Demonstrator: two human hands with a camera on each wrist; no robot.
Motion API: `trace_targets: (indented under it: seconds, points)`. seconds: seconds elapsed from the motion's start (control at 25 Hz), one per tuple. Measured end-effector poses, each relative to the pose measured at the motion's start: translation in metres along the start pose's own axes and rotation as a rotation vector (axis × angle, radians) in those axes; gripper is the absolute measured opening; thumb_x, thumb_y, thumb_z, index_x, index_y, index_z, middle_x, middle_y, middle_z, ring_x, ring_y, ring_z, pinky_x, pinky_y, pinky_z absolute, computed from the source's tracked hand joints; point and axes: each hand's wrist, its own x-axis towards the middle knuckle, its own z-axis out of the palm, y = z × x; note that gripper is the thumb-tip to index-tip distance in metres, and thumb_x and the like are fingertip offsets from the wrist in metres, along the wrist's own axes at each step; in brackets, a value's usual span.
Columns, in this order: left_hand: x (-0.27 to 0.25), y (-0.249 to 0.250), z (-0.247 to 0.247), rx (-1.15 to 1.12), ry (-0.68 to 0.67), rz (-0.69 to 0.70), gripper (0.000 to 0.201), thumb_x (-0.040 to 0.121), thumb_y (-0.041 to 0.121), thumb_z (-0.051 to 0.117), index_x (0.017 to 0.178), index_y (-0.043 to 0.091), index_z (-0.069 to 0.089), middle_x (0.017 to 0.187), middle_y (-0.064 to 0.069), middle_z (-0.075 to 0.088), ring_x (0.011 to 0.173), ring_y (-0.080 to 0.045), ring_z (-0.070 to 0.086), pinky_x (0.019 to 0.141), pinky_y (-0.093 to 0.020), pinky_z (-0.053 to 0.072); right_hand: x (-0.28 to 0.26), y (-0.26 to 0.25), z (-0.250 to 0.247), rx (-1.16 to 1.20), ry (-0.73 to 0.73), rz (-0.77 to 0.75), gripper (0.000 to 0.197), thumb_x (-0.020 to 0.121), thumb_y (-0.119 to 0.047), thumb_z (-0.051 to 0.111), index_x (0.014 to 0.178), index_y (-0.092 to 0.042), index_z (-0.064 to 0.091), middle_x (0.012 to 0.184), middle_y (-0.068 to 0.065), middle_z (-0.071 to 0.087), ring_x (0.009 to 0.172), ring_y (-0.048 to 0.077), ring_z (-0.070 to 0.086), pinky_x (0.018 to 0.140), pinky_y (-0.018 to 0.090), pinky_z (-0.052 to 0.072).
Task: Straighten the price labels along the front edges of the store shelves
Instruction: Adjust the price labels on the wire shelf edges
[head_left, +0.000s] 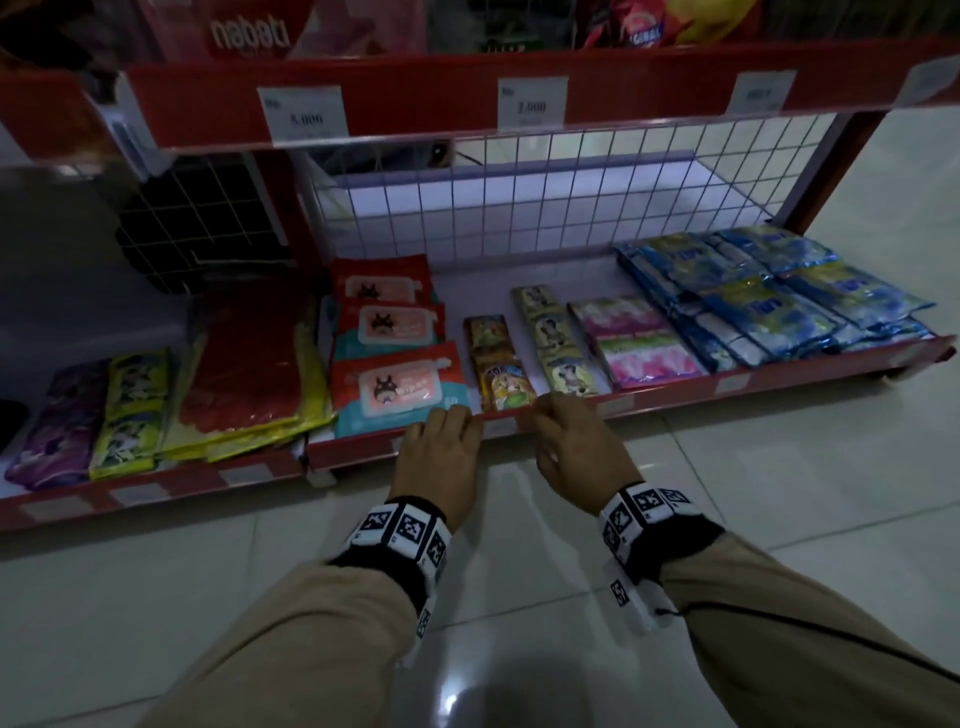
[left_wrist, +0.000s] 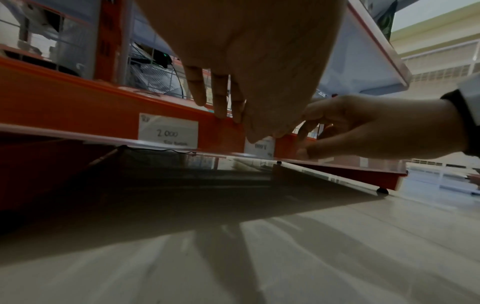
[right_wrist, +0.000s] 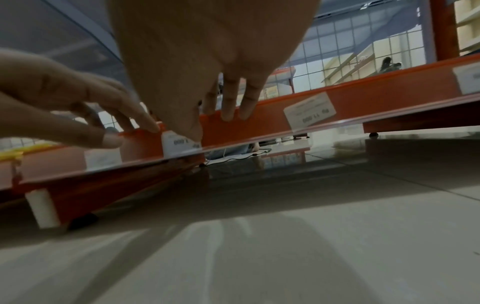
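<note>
Both hands (head_left: 441, 448) (head_left: 576, 441) seemingly on upside-down label (right_wrist: 180, 145)

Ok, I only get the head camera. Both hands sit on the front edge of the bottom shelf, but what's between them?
Observer: A small white price label printed 1.000. It sits upside down in the rail.
Visitor: Is the right hand touching it?
Observer: Yes. The right hand has its thumb on the label's upper corner, with its fingers hooked over the front rail.
Visitor: And the left one?
Observer: The left hand pinches the rail just beside the label, thumb on the front face and fingertips on the top edge.
</note>
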Motion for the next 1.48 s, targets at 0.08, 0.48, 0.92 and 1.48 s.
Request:
trace_targets:
  seconds: [0.08,0.48,0.92,1.48]
  points:
    - [-0.002,-0.001,0.004,-0.004,0.007,0.005,0.039,0.091,0.018,0.041,0.129,0.019,0.043,0.129,-0.004,0.042,0.114,-0.026,0.040,0.088,-0.035,0.032,-0.003,-0.001,0.008,-0.064,0.029,-0.021,0.041,0.074,-0.008,0.065,0.114,-0.005,0.063,0.114,0.019,0.059,0.093,0.039,0.057,0.076,0.045,0.051]
    - [-0.003,0.000,0.017,-0.079,0.025,-0.038,0.060,0.086,0.023,0.050,0.143,0.023,0.031,0.131,-0.002,0.040,0.113,-0.025,0.039,0.090,-0.035,0.036,0.011,-0.015,0.011,-0.043,0.060,0.101,0.030,0.076,-0.016,0.066,0.103,-0.006,0.061,0.106,0.017,0.054,0.094,0.036,0.052,0.076,0.042,0.045]
    - [0.002,0.003,0.015,-0.122,0.022,-0.028,0.048,0.088,0.016,0.043,0.136,0.019,0.040,0.126,-0.004,0.043,0.114,-0.025,0.038,0.093,-0.035,0.033,0.009,-0.009,0.017,-0.013,0.105,0.017,0.029,0.075,-0.007,0.067,0.103,-0.002,0.061,0.099,0.016,0.059,0.089,0.034,0.054,0.076,0.039,0.047]
    - [-0.001,0.008,0.018,-0.216,0.048,-0.118,0.047,0.085,0.021,0.049,0.131,0.022,0.043,0.121,-0.001,0.046,0.111,-0.022,0.040,0.093,-0.034,0.031,0.025,-0.009,0.018,0.049,0.028,0.105,0.014,0.082,-0.012,0.063,0.095,-0.008,0.066,0.102,0.015,0.055,0.096,0.033,0.048,0.078,0.040,0.043]
